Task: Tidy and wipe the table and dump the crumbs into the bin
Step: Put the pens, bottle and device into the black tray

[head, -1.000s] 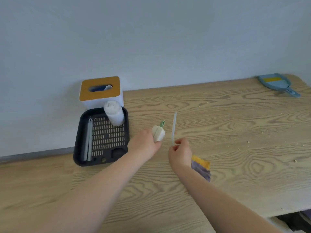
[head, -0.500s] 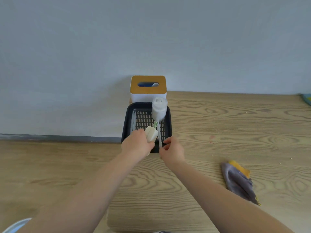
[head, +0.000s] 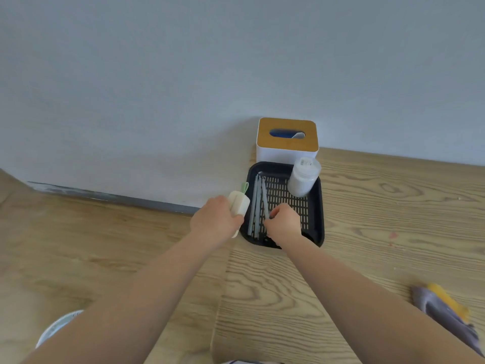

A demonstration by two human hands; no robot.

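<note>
Two hands are tidying: my right hand (head: 284,223) pinches a clear straw (head: 265,206) down among the others in the black slotted tray (head: 319,206) at the table's far edge, while my left hand (head: 215,219) grips a white radish-shaped holder (head: 238,203), probably next to stow.

The right hand (head: 284,222) hides its fingertips and the tray's (head: 319,206) near corner — grip unclear.
</note>
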